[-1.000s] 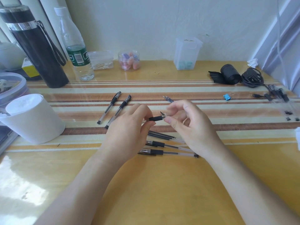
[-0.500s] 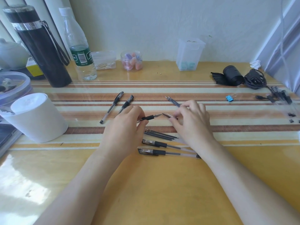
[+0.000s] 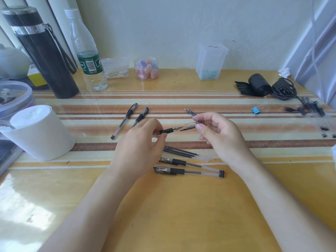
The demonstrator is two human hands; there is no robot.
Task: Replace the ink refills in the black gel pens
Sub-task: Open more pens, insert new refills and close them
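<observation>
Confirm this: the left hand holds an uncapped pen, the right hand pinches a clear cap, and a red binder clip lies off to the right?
Not quite: the binder clip is blue, as the head view shows. The left hand does hold the uncapped pen and the right hand pinches the clear cap.

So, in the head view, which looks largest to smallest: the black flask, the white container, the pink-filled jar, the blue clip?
1. black flask
2. white container (nearer the camera, so true size unsure)
3. pink-filled jar
4. blue clip
</observation>
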